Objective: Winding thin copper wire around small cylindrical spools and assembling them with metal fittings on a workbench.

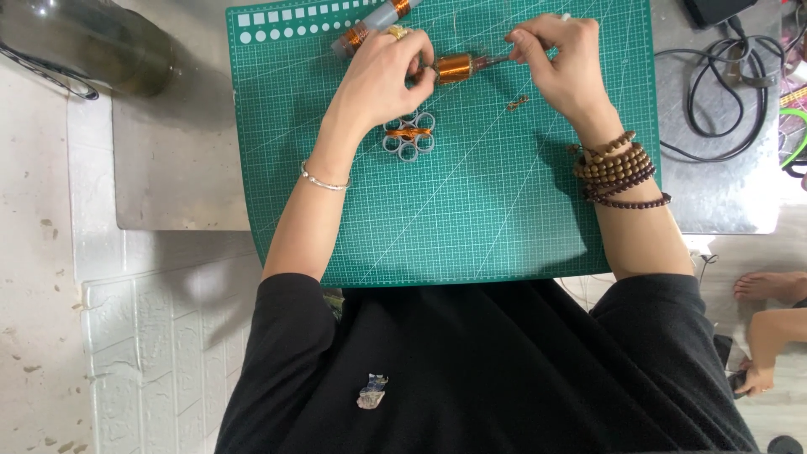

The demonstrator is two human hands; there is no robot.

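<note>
My left hand (pixel 385 69) pinches the left end of a small copper-wire coil (pixel 455 67) over the green cutting mat (pixel 471 210). My right hand (pixel 561 65) grips a thin metal rod (pixel 498 60) that sticks out of the coil's right end. Just below the left hand lies a grey ring of small tubes (pixel 409 135) with copper wire wound across its middle. A clear tube with copper bands (pixel 367 28) lies at the mat's top edge, partly behind my left hand. A small brown metal piece (pixel 517 102) rests on the mat under my right hand.
A dark glass jar (pixel 92 42) stands at the top left on the grey metal tabletop (pixel 176 168). Black cables (pixel 723 92) coil at the right. Another person's bare foot and hand (pixel 769 328) show at the lower right on the floor.
</note>
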